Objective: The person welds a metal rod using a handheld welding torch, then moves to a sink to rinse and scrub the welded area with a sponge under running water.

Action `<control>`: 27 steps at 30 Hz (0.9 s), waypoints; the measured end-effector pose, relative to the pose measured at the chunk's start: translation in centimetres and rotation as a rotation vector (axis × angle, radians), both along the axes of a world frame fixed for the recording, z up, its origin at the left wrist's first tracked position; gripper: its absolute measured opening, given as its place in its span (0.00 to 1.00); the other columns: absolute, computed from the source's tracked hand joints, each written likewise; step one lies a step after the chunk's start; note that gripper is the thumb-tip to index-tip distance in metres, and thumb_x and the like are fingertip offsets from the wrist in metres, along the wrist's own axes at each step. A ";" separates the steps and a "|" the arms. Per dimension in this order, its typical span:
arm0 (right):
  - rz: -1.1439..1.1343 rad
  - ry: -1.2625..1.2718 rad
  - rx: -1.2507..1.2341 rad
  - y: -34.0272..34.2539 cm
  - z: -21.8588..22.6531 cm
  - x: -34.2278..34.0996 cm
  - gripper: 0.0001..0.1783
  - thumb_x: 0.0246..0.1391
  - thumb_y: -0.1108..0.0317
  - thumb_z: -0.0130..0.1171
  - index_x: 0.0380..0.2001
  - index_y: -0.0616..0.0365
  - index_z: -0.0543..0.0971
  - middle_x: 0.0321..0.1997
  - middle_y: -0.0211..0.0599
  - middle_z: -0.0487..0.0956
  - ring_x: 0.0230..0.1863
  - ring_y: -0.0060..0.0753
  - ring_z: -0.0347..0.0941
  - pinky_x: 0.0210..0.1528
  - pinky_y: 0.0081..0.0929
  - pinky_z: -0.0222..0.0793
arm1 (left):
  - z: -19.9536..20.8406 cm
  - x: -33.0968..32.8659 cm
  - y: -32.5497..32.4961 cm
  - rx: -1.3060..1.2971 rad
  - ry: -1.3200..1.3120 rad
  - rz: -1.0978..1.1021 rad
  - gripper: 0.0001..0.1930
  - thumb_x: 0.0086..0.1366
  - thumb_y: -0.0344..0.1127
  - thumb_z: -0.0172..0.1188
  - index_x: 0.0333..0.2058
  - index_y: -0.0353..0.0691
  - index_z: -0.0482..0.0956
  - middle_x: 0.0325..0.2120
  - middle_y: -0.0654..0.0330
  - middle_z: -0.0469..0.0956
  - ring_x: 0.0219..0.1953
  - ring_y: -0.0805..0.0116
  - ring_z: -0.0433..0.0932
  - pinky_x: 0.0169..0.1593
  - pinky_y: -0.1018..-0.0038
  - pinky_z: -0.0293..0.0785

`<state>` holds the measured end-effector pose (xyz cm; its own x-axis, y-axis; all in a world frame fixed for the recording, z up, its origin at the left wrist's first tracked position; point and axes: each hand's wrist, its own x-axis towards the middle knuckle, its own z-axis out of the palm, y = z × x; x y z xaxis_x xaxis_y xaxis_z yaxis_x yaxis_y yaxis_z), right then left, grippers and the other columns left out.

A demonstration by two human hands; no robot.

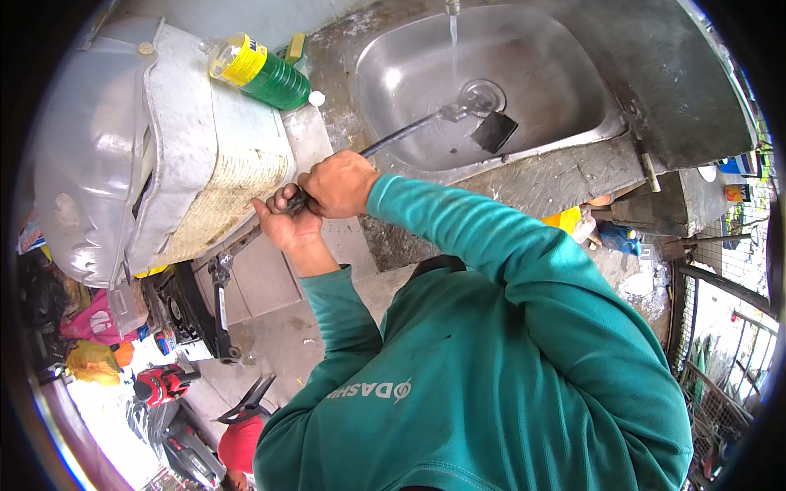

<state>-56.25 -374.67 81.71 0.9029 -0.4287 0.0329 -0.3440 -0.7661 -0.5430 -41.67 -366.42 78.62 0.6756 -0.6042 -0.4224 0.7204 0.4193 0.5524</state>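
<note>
Teal sweatshirt (491, 368) fills six o'clock; toward ten, the right hand (340, 182) clenches a black rod (401, 135) and the left hand (293, 229) grasps its dark end (296, 200). Toward one, its metal head (471, 105) lies in the steel sink (561, 90), near falling water (454, 37); work looks underway, completion unclear.

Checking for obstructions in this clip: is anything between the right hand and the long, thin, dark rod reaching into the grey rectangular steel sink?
Nothing visible: the bare right hand is closed around the rod, whose far end is in the sink.
</note>
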 end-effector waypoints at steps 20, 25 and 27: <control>-0.004 0.317 0.036 0.4 -0.7 0.0 0.13 0.58 0.64 0.58 0.43 0.49 0.87 0.49 0.35 0.86 0.52 0.40 0.83 0.51 0.37 0.78 | -6.9 -4.6 0.1 -0.297 -0.021 -0.105 0.31 0.77 0.61 0.39 0.17 0.50 0.58 0.19 0.68 0.62 0.35 0.64 0.69 0.54 0.61 0.69; 0.029 0.295 0.008 -0.8 0.5 -0.8 0.15 0.55 0.63 0.58 0.42 0.55 0.85 0.46 0.42 0.86 0.48 0.46 0.84 0.49 0.41 0.79 | -8.6 -3.8 -0.3 -0.469 0.029 -0.207 0.32 0.76 0.64 0.40 0.17 0.50 0.59 0.19 0.69 0.62 0.32 0.66 0.68 0.50 0.63 0.69; 0.053 0.347 0.025 -1.2 0.9 -0.6 0.16 0.52 0.64 0.58 0.42 0.56 0.85 0.46 0.43 0.86 0.48 0.47 0.84 0.49 0.42 0.78 | -8.1 -4.0 0.0 -0.518 0.037 -0.234 0.32 0.76 0.65 0.40 0.17 0.50 0.59 0.19 0.70 0.63 0.33 0.67 0.69 0.51 0.62 0.70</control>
